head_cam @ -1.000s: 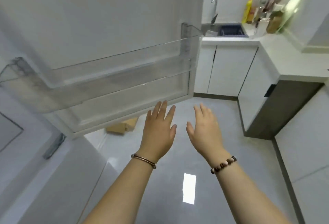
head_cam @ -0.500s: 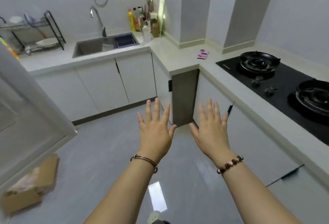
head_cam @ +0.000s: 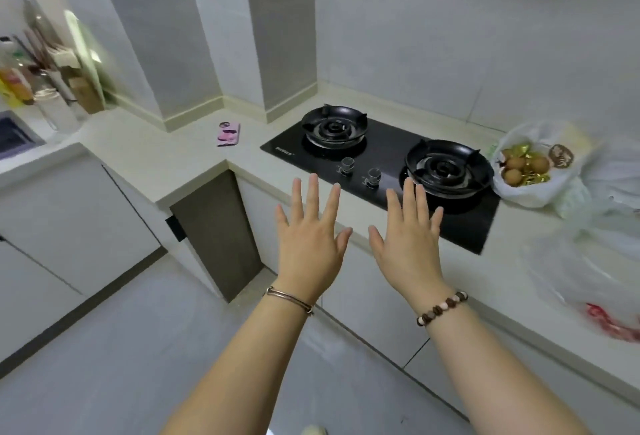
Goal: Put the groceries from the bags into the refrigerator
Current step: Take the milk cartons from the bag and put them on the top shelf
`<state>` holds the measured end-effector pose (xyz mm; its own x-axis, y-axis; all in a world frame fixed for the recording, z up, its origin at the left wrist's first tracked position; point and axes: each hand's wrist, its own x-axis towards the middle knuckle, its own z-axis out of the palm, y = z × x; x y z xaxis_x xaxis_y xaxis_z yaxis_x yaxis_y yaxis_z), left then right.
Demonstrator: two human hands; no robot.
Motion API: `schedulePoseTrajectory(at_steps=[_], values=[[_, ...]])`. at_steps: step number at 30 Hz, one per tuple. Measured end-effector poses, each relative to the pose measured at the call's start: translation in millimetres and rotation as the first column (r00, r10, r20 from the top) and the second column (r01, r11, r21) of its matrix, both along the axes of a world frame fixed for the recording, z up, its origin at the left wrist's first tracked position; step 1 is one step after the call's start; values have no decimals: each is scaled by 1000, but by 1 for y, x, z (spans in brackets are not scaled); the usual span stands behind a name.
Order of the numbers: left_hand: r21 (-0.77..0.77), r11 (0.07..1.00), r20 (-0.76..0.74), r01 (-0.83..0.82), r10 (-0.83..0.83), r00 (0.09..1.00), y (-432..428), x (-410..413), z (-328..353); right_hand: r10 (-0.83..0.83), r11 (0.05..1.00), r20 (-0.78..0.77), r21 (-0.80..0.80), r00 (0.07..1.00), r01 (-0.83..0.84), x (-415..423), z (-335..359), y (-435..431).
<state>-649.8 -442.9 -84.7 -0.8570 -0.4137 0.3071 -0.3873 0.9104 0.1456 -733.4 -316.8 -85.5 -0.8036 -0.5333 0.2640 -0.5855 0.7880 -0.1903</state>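
Both hands (head_cam: 360,244) raised, fingers (head_cam: 313,197) spread

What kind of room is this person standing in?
Most likely a home kitchen. A black two-burner gas stove is set into a pale counter, bottles and cooking tools stand in the far left corner, and a plastic bag of groceries sits right of the stove.
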Motion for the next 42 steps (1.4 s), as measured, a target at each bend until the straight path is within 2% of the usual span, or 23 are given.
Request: schedulePoseTrajectory(at_steps=[6,13,20,28,32,38,42], values=[[-8,967,-6,253,-253,967,7,-106,-2,-229,974,18,4,973,229,-66,7,26],[18,870,-28,492,-492,870,72,-193,-6,-448,894,38,-11,893,449,-116,2,99],[-13,822,-17,569,-569,822,128,-265,-11,-510,858,71,-34,857,513,-179,-11,160],[31,796,72,604,-605,793,212,-364,-22,-545,830,110,-70,831,553,-270,-21,253],[90,763,94,640,-647,757,254,-401,-34,-556,812,110,-139,824,566,-307,-28,303],[155,705,138,692,-709,691,304,-449,-50,-621,771,157,-53,768,635,-365,-43,361],[195,666,172,720,-746,643,332,-486,-55,-602,784,255,8,757,621,-402,-46,386]])
